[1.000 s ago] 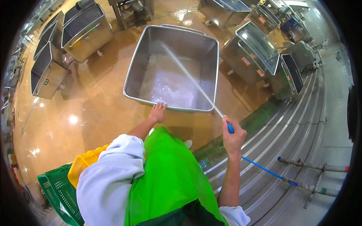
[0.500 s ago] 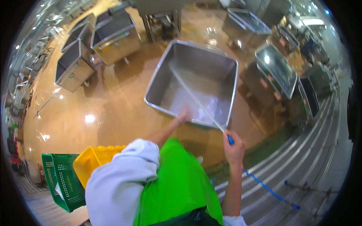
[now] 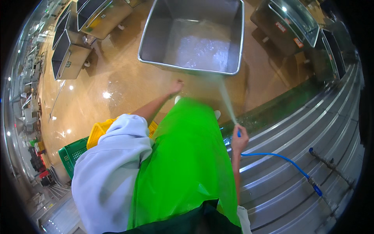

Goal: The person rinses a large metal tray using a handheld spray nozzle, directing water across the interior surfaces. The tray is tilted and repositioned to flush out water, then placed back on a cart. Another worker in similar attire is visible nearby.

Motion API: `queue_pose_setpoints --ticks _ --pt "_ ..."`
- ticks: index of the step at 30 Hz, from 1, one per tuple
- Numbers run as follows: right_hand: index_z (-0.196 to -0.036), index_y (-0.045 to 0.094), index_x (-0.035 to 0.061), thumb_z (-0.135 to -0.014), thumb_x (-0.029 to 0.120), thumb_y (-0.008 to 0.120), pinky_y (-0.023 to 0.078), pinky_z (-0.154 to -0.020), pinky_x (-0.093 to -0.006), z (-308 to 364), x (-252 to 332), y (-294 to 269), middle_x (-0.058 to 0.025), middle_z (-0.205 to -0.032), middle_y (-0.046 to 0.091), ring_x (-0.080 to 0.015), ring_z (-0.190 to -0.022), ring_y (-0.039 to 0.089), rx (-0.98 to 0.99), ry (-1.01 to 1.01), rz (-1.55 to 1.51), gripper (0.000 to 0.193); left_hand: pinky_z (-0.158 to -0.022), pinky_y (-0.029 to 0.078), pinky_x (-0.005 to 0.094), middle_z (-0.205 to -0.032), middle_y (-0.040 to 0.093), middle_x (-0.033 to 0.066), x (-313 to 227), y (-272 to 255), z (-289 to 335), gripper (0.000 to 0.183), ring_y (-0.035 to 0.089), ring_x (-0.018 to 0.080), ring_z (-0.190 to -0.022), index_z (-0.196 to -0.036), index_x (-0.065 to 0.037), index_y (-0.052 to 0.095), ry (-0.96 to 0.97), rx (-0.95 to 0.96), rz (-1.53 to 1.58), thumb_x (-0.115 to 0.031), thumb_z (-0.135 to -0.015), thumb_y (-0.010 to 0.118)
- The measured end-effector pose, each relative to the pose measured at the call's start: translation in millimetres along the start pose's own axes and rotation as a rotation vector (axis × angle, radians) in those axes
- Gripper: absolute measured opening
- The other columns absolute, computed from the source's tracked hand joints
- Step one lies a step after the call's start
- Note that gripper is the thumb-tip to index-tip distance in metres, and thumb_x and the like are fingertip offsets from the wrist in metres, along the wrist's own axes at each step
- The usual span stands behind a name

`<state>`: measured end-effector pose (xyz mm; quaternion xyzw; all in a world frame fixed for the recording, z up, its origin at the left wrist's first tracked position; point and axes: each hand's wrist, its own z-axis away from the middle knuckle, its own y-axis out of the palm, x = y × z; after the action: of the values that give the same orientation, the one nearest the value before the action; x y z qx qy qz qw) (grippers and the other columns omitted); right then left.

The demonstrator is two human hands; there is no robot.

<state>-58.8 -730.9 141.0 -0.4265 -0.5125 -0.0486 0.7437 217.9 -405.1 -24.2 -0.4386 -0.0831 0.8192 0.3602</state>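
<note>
My right hand (image 3: 240,139) is closed round the end of a blue hose (image 3: 278,156) at the right of my green apron. A whitish jet of water (image 3: 227,99) shoots from it up to the near wall of a large square metal bin (image 3: 187,69), where spray hides the exact spot it strikes. Shallow water (image 3: 204,50) glints on the bin's floor. My left hand (image 3: 177,87) hangs below the bin's near side, apart from it, fingers curled in and nothing visible in them.
More metal bins (image 3: 74,58) stand at the far left, and others (image 3: 286,29) at the right. Ridged metal panelling (image 3: 280,195) runs along my right. A yellow crate (image 3: 102,130) and a green crate (image 3: 72,153) lie at my left. The brown floor (image 3: 128,91) is wet.
The view has tipped down, so the bin sits higher. The jet, earlier crossing the bin's inside, now meets its near side. My left hand has left the near rim.
</note>
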Motion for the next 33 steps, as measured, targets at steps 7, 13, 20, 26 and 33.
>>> queue_pose_setpoints --ticks 7,13,20,26,33 --pt "-0.107 0.077 0.0062 -0.096 0.018 0.075 0.058 -0.066 -0.0388 3 -3 24 -0.0229 -0.091 0.075 -0.0343 -0.084 0.078 0.364 -0.171 -0.092 0.016 -0.077 0.054 0.0373 -0.094 0.073 0.0115 -79 -103 -37 0.034 0.069 0.0205 -0.086 -0.117 0.003 0.070 0.132 -0.318 0.187 -0.026 -0.100 0.062" --pt "-0.106 0.078 0.0066 -0.096 0.019 0.075 0.058 -0.063 -0.0409 -7 -9 25 -0.0225 -0.087 0.074 -0.0371 -0.080 0.076 0.438 -0.181 -0.037 0.016 -0.079 0.053 0.0338 -0.092 0.073 0.0081 -175 -126 -49 0.037 0.068 0.0164 -0.087 -0.120 0.002 0.072 0.237 -0.298 -0.010 -0.029 -0.102 0.062" --pt "-0.106 0.078 0.0084 -0.097 0.019 0.073 0.057 -0.060 -0.0414 -21 -42 -10 -0.0202 -0.085 0.075 -0.0350 -0.076 0.077 -0.119 -0.041 -0.030 0.014 -0.100 0.051 0.0405 -0.122 0.076 0.0164 -221 -39 -81 0.044 0.071 0.0301 -0.111 -0.124 -0.005 0.076 0.316 -0.056 -0.299 -0.040 -0.103 0.058" --pt "-0.108 0.078 0.0141 -0.097 0.022 0.073 0.057 -0.063 -0.0437 3 -47 -17 -0.0207 -0.084 0.073 -0.0378 -0.077 0.075 0.116 -0.006 0.058 0.014 -0.100 0.052 0.0424 -0.120 0.076 0.0187 -235 83 -109 0.055 0.071 0.0286 -0.109 -0.126 -0.003 0.073 0.438 0.127 -0.482 -0.051 -0.106 0.054" --pt "-0.107 0.078 0.0036 -0.096 0.012 0.075 0.059 -0.068 -0.0391 -5 -53 -42 -0.0190 -0.087 0.077 -0.0299 -0.077 0.077 -0.075 0.080 -0.001 0.014 -0.092 0.054 0.0529 -0.104 0.070 0.0287 -228 205 -91 0.055 0.067 0.0479 -0.101 -0.108 0.004 0.065 0.542 -0.194 -0.624 -0.049 -0.107 0.051"
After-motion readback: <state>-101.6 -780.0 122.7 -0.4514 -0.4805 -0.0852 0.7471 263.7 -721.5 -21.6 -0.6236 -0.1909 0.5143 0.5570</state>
